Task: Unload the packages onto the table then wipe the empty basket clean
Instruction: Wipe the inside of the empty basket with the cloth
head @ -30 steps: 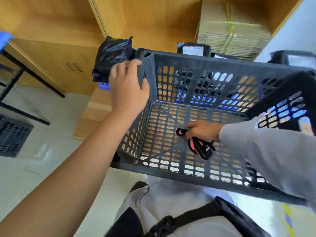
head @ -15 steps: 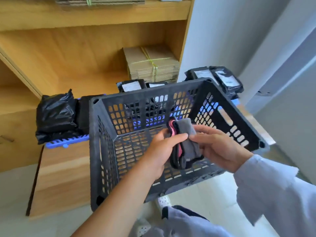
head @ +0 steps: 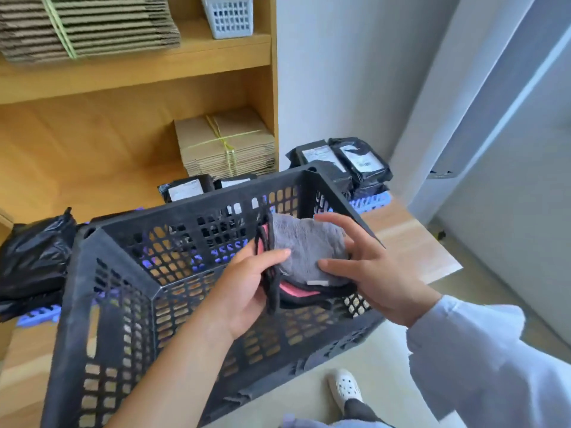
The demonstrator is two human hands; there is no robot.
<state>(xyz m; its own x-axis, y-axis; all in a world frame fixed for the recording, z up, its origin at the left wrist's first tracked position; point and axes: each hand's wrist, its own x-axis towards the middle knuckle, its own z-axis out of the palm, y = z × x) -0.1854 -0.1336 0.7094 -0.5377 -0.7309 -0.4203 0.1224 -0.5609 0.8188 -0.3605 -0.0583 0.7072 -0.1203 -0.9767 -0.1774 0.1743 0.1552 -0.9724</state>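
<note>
Room: wooden shelving (head: 139, 72) fills the back left; a pale grey wall (head: 340, 72) and a grey panel stand to the right, with light flooring below.
Upper shelf: a strapped stack of flat cardboard (head: 86, 26) at the left end, a small white basket (head: 230, 15) near the right end.
Lower shelf: a second tied cardboard bundle (head: 227, 143) against the right upright.
Table: a low wooden table (head: 414, 248) runs under the shelving; its right corner shows bare wood.
Packages, left: a black bag (head: 34, 257) on a blue tray at the table's left edge.
Packages, middle: black labelled parcels (head: 185, 189) behind the basket's far wall.
Packages, right: more black parcels (head: 355, 162) stacked on a blue tray near the right corner.
Basket: the dark slotted basket (head: 102, 288) is tilted toward the viewer in front of the table, nothing inside but the hands.
Left hand (head: 244, 291): fingers curled round the cloth's left edge.
Cloth (head: 306, 251): grey, with pink and black layers, held over the basket's inside.
Right hand (head: 374, 273): thumb and fingers pinch the cloth's right side.
Floor: a white shoe (head: 344, 389) at the bottom.
</note>
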